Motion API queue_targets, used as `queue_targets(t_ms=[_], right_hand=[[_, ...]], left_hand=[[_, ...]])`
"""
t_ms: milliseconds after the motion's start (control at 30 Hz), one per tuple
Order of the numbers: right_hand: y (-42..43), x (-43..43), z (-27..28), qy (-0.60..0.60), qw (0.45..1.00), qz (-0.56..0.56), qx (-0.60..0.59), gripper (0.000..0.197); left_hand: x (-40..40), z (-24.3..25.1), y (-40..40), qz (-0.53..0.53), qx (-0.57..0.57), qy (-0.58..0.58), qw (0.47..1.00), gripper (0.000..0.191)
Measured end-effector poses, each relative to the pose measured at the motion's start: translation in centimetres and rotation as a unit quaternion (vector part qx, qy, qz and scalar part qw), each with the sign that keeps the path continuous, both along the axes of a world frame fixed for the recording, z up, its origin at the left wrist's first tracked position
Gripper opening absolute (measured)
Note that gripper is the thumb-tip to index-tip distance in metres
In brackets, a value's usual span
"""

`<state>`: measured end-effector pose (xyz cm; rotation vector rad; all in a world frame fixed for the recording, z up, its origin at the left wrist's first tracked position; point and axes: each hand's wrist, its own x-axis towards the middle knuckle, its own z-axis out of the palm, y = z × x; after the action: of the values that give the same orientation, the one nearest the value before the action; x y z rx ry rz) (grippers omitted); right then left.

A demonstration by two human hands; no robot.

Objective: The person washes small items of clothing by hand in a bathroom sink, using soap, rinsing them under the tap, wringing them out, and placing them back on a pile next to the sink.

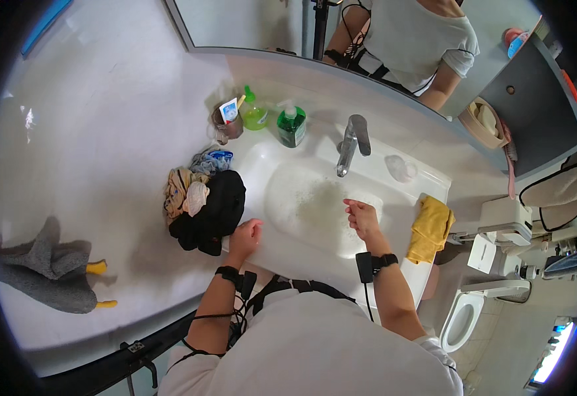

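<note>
Soapy, cloudy water fills part of the white washbasin (278,232). My right hand (362,217) is above the basin's right part, fingers curled, with nothing seen in it. At the basin's front left edge, my left hand (245,238) has loosely curled fingers and holds nothing visible. Just beyond it lies a pile of clothes: a black garment (221,205), a patterned tan cloth (177,190), a pale pink cloth (196,198) and a blue-grey cloth (207,163). The chrome faucet (353,143) stands at the back. A folded yellow cloth (430,230) hangs over the right rim.
Behind the basin stand a cup (229,126) with a toothpaste tube, a light green bottle (255,116) and a green pump bottle (291,126). A clear soap dish (401,169) sits right of the faucet. A grey towel (56,272) lies left; a toilet (462,321) stands right.
</note>
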<state>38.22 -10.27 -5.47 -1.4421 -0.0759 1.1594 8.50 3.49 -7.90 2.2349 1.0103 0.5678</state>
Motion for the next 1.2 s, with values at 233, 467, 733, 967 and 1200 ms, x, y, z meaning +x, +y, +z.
queue_targets(t_ms=[233, 467, 733, 967, 1200], right_hand=[[3.0, -1.1, 1.0, -0.006, 0.997, -0.059, -0.046, 0.042], [3.7, -1.6, 1.1, 0.036, 0.991, -0.128, -0.008, 0.032], [4.3, -0.2, 0.1, 0.054, 0.983, -0.176, -0.012, 0.033], [6.6, 9.2, 0.6, 0.204, 0.913, -0.198, 0.292, 0.042], [6.5, 9.3, -0.2, -0.033, 0.951, -0.280, 0.129, 0.057]], left_hand=[[0.2, 0.2, -0.1, 0.014, -0.001, 0.004, 1.000, 0.011], [-0.2, 0.3, -0.2, 0.011, -0.002, -0.003, 1.000, 0.011], [-0.8, 0.5, -1.1, 0.068, -0.024, -0.030, 0.997, 0.013], [-0.4, 0.2, -0.9, 0.046, 0.033, -0.038, 0.998, 0.012], [-0.3, 0.4, -0.9, 0.068, 0.001, -0.017, 0.998, 0.011]])
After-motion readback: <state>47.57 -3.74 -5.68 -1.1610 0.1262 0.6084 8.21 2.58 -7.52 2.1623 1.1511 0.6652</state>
